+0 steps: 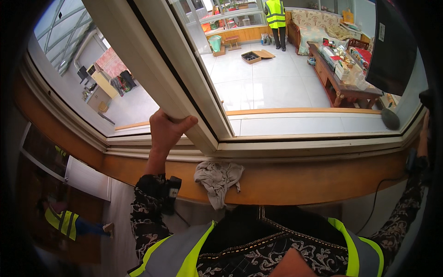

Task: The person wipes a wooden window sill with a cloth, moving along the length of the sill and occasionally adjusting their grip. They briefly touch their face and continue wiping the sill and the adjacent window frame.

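Note:
My left hand (168, 130) grips the lower part of the white vertical stile of a sliding window sash (180, 100), its thumb across the face of the frame. My right hand (424, 133) is at the far right edge, raised beside the window frame; dark shadow hides much of it, and what it touches cannot be told. A crumpled grey cloth (219, 180) lies on the brown wooden windowsill (294, 183), its end hanging over the front edge. The lower window track (311, 149) runs behind the sill.
A rounded grey object (390, 118) stands beyond the glass, below a dark panel (394, 48). Through the window are a person in a yellow vest (276, 15), an open cardboard box (252, 57) and a cluttered wooden table (332, 76). Another person (65, 221) is indoors at lower left.

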`<action>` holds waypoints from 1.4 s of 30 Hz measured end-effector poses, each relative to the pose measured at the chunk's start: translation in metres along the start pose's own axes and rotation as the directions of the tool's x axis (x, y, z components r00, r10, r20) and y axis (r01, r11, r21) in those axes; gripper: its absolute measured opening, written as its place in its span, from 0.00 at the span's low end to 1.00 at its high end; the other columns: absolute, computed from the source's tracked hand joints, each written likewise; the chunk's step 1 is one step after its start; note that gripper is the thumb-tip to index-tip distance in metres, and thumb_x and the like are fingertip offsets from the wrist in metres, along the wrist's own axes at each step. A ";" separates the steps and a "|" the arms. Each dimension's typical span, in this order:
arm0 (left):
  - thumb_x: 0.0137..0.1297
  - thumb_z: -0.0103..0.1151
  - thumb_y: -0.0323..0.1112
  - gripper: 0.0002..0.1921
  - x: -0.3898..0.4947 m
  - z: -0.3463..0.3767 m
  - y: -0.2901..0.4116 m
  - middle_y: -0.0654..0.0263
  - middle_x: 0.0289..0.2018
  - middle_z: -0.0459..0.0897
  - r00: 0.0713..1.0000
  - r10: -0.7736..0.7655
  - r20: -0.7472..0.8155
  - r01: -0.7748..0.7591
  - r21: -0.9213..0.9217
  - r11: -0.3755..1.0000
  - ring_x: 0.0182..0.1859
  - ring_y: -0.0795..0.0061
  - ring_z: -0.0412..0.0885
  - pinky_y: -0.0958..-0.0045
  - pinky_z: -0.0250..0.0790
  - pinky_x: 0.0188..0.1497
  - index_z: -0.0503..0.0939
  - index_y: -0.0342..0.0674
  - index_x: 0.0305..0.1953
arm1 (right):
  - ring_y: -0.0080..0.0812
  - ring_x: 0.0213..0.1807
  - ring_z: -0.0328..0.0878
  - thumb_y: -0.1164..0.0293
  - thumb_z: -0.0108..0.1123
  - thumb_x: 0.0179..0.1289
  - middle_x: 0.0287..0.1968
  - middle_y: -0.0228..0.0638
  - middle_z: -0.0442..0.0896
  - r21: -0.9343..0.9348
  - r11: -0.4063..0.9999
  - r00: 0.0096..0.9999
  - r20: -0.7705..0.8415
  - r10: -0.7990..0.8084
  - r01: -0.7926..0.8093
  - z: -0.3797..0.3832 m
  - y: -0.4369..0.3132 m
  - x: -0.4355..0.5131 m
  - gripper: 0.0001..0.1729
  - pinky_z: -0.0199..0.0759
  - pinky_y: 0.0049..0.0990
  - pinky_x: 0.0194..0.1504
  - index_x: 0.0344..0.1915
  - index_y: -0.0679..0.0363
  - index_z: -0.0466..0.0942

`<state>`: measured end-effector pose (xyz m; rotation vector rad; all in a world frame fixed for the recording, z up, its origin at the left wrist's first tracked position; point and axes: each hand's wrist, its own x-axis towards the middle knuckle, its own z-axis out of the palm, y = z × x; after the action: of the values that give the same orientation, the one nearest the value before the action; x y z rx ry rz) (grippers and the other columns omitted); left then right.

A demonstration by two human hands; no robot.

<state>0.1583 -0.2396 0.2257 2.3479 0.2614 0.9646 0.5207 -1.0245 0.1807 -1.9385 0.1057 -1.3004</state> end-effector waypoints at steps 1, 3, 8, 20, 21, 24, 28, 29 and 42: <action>0.45 0.74 0.44 0.24 0.000 0.001 0.001 0.57 0.28 0.85 1.000 0.008 -0.008 -0.008 0.001 1.000 0.32 0.70 0.85 0.72 0.77 0.35 0.80 0.29 0.36 | 0.27 0.33 0.74 0.50 0.51 0.67 0.33 0.28 0.76 0.000 1.000 1.000 0.004 -0.004 0.004 0.001 -0.002 0.000 0.22 0.70 0.29 0.36 0.44 0.57 0.77; 0.45 0.74 0.43 0.23 -0.001 0.003 0.002 0.57 0.28 0.85 0.999 0.025 -0.044 -0.025 -0.001 1.000 0.32 0.71 0.85 0.73 0.77 0.35 0.80 0.29 0.36 | 0.27 0.33 0.74 0.50 0.50 0.68 0.33 0.28 0.77 -0.003 1.000 1.000 0.007 -0.018 0.019 0.003 -0.006 -0.001 0.22 0.71 0.28 0.36 0.45 0.57 0.77; 0.39 0.74 0.41 0.21 -0.002 0.005 0.000 0.60 0.25 0.84 0.986 0.066 -0.153 -0.053 0.087 0.995 0.28 0.75 0.84 0.76 0.75 0.32 0.79 0.32 0.33 | 0.26 0.34 0.74 0.50 0.49 0.68 0.34 0.28 0.77 -0.015 0.999 0.999 0.018 -0.040 0.040 0.003 -0.015 -0.006 0.23 0.71 0.28 0.36 0.46 0.57 0.77; 0.45 0.71 0.45 0.21 -0.013 -0.057 -0.079 0.67 0.19 0.79 0.936 -0.020 -0.350 0.146 0.337 0.930 0.20 0.81 0.72 0.76 0.66 0.24 0.79 0.35 0.33 | 0.26 0.34 0.76 0.49 0.47 0.70 0.35 0.29 0.78 -0.034 0.995 0.992 0.083 -0.093 0.096 0.012 -0.038 -0.038 0.24 0.71 0.26 0.37 0.48 0.57 0.76; 0.45 0.71 0.46 0.21 -0.014 -0.062 -0.087 0.67 0.19 0.77 0.931 0.011 -0.365 0.104 0.294 0.950 0.20 0.82 0.70 0.76 0.65 0.24 0.79 0.35 0.32 | 0.26 0.35 0.76 0.49 0.47 0.70 0.36 0.29 0.78 -0.034 0.994 0.991 0.086 -0.099 0.103 0.011 -0.042 -0.041 0.24 0.71 0.26 0.37 0.48 0.57 0.76; 0.45 0.71 0.50 0.21 -0.016 -0.087 -0.107 0.68 0.19 0.78 0.922 -0.023 -0.386 0.216 0.467 0.858 0.21 0.82 0.72 0.76 0.65 0.25 0.80 0.37 0.28 | 0.25 0.35 0.76 0.49 0.47 0.71 0.36 0.29 0.79 -0.049 0.990 0.987 0.100 -0.126 0.131 0.012 -0.054 -0.048 0.24 0.71 0.26 0.38 0.49 0.57 0.76; 0.45 0.71 0.54 0.23 -0.016 -0.114 -0.135 0.67 0.19 0.80 0.900 -0.136 -0.414 0.281 0.311 0.908 0.23 0.79 0.76 0.74 0.68 0.28 0.80 0.38 0.25 | 0.25 0.35 0.76 0.49 0.46 0.71 0.37 0.30 0.79 -0.059 0.980 0.976 0.121 -0.182 0.190 0.022 -0.070 -0.055 0.24 0.72 0.25 0.38 0.49 0.57 0.76; 0.45 0.71 0.55 0.23 -0.016 -0.123 -0.141 0.66 0.19 0.80 0.903 -0.086 -0.421 0.270 0.401 0.875 0.24 0.78 0.77 0.73 0.68 0.28 0.80 0.37 0.25 | 0.25 0.35 0.77 0.49 0.46 0.71 0.37 0.30 0.79 -0.063 0.974 0.971 0.119 -0.209 0.217 0.026 -0.075 -0.057 0.24 0.72 0.25 0.38 0.49 0.57 0.76; 0.62 0.47 0.56 0.25 -0.016 -0.197 -0.225 0.48 0.35 0.82 0.825 -0.291 -0.484 0.564 0.696 0.444 0.42 0.45 0.79 0.51 0.71 0.44 0.83 0.38 0.36 | 0.21 0.29 0.72 0.66 0.49 0.73 0.39 0.37 0.78 0.100 0.897 0.718 0.564 -0.407 0.430 0.052 -0.207 -0.123 0.18 0.68 0.18 0.31 0.57 0.60 0.71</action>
<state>0.0191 0.0240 0.1973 2.6322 1.7177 1.0428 0.4349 -0.7953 0.2121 -2.3963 -0.6591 -0.9099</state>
